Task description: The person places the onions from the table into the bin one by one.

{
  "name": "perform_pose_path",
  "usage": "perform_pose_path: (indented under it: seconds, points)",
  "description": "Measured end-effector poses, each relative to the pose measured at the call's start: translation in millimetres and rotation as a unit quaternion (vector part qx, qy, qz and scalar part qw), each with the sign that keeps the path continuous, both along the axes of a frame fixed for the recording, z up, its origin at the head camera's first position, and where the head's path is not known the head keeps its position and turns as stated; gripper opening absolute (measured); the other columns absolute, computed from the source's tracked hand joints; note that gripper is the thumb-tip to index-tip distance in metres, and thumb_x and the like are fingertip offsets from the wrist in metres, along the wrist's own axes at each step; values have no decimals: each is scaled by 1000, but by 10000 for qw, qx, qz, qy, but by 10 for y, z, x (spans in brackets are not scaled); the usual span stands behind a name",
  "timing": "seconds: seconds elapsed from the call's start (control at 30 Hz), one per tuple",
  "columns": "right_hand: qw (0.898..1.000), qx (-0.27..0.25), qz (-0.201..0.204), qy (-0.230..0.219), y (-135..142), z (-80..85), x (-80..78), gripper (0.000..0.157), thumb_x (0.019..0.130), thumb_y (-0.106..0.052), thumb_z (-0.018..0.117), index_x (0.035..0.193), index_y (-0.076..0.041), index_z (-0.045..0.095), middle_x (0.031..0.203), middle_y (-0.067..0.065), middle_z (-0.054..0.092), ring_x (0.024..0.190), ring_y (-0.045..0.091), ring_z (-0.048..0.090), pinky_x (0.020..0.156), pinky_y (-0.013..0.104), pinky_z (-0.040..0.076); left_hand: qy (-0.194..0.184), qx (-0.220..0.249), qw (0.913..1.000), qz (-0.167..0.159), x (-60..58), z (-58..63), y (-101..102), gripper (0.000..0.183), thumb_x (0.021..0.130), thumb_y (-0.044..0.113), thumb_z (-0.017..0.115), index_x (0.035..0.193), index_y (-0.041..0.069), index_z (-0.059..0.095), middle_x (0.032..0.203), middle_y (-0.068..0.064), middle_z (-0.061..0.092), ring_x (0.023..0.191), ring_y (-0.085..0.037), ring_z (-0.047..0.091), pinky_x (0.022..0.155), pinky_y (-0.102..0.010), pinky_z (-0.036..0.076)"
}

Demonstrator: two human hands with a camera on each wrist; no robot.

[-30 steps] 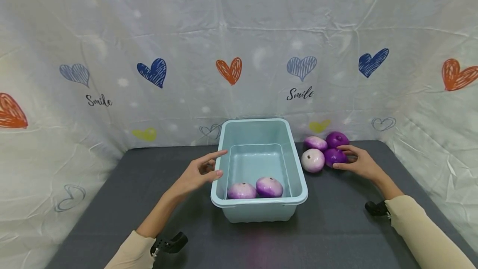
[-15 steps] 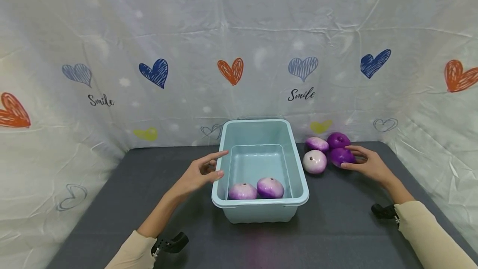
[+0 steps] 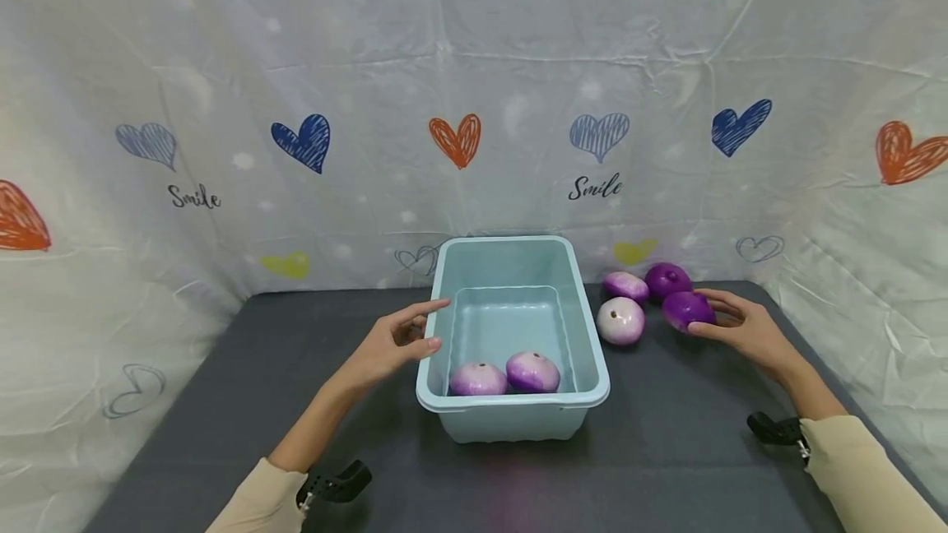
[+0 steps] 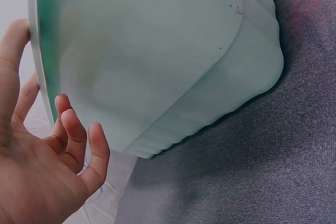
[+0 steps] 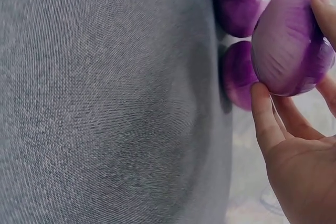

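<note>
My right hand (image 3: 748,336) pinches a deep purple onion (image 3: 687,312) between thumb and fingers at the table's right side. In the right wrist view, this onion (image 5: 286,45) shows a paler, streaked side above the fingertips. Beside it stand a whitish onion (image 3: 620,322), a pink-white onion (image 3: 625,285) and another purple onion (image 3: 668,280). My left hand (image 3: 388,348) rests at the left rim of a pale blue bin (image 3: 513,419), index finger reaching over the edge. In the left wrist view, its other fingers (image 4: 97,150) are loosely bent outside the wall.
Two purple-white onions, one left (image 3: 478,380) and one right (image 3: 533,373), lie in the near end of the bin. A dark grey cloth (image 3: 333,401) covers the table. Behind it hangs a pale curtain (image 3: 511,39) printed with hearts.
My right hand has drawn the purple onion rightward, away from the whitish one and the other purple one. My left hand has stayed at the bin's rim.
</note>
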State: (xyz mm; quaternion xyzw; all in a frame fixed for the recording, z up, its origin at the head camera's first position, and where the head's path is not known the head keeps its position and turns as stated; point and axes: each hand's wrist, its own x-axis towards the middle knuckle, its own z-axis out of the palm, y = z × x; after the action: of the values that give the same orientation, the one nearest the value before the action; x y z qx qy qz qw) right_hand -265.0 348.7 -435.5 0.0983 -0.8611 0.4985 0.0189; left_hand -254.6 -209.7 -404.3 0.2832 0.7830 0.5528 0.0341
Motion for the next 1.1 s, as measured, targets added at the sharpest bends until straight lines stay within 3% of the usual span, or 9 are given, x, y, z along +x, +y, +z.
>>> perform_pose_path:
  seconds: [0.17,0.3,0.4,0.63,0.93,1.1]
  points:
    - [9997,-221,48,2,-30,68,50,66,96,-27,74,151,-3,46,148,24,42,132,47,45,84,19,48,22,15,10000,-16,-8,-5,1,54,99,11,69,150,13,52,88,-18,47,71,-17,49,68,-43,45]
    - [9988,-456,133,92,-86,152,94,65,97,-20,73,152,-2,44,149,24,40,123,24,56,85,21,50,2,11,10000,-11,-8,9,7,54,98,12,69,150,14,53,89,-22,47,71,-21,50,69,-45,45]
    - [9979,-577,234,151,-136,206,117,63,97,-15,73,152,-1,45,150,24,39,117,11,57,85,23,51,-15,-4,10000,-5,-6,11,9,54,98,12,69,150,13,53,88,-23,46,70,-23,49,69,-45,45]
    - [9972,-678,296,52,-252,326,148,64,97,-18,73,152,-4,45,153,25,36,132,45,45,86,21,50,54,-51,10000,52,-9,23,9,53,98,13,70,148,10,54,88,-14,47,72,-18,51,69,-44,47]
    - [9966,-714,400,137,-382,415,146,63,96,-18,75,151,-5,47,149,25,42,131,47,46,87,23,50,-55,-27,9999,93,-17,42,15,52,97,14,71,147,11,56,87,-10,42,71,-16,44,68,-34,42]
    - [9965,-685,451,188,-449,469,105,63,95,-19,76,151,-8,49,148,24,45,130,45,49,87,25,50,-15,-2,10000,36,-33,39,12,52,97,13,71,146,9,56,88,-10,43,72,-16,44,68,-35,41]
